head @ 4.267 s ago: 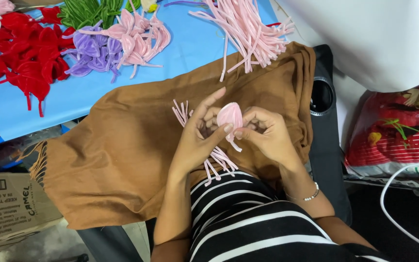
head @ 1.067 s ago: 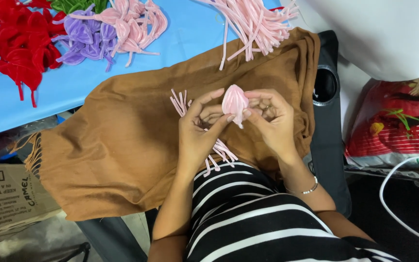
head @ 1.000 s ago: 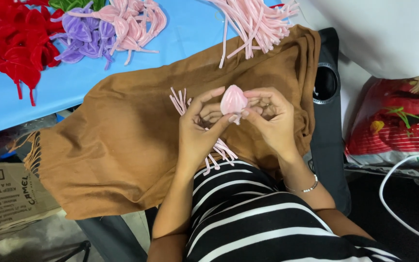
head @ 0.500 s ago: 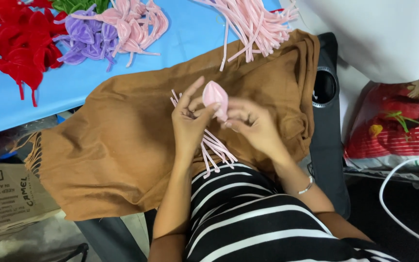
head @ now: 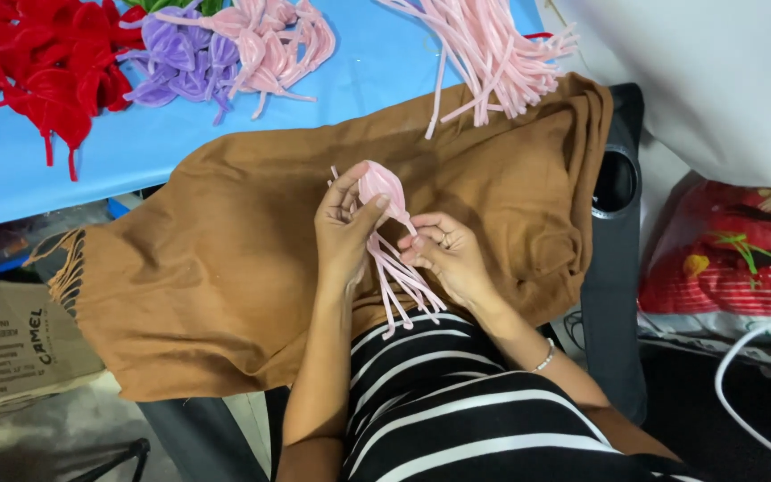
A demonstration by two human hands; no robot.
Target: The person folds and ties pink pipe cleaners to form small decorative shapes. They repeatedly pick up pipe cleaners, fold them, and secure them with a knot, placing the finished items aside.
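Our left-hand fingers (head: 360, 210) pinch the pink fuzzy pipe-cleaner petal bundle (head: 384, 192) over the brown cloth (head: 225, 259); right hand (head: 443, 259) grips its stems (head: 399, 281). We judge petals formed, stems unbound, loose pink pipe cleaners (head: 484, 54) left. Long axis near upright, petals pointing away.

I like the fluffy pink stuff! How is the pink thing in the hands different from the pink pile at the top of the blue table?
The pink piece in the hands is bent into a rounded petal shape with stems hanging down; the pink pile is loose straight strips. The piece is gripped by the left hand, with the right hand at its stems; the pile lies untouched. Both look the same fuzzy pale pink.
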